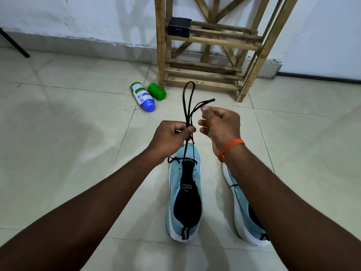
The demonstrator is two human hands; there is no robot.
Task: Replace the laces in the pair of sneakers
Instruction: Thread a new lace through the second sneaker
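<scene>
A light blue sneaker [184, 194] with a black tongue stands on the floor, toe away from me. A black lace [188, 100] runs up from its front eyelets. My left hand [171, 136] pinches both strands above the toe, and a loop rises beyond it. My right hand [218, 124] pinches one lace end, whose tip sticks out to the right. The second blue sneaker [242, 208] lies to the right, partly hidden under my right forearm, which wears an orange band.
A wooden rack [211, 47] stands against the white wall ahead, with a small black box [179, 27] on a shelf. A blue-capped white bottle [142, 95] and a green cylinder [156, 91] lie on the tiled floor left of the rack.
</scene>
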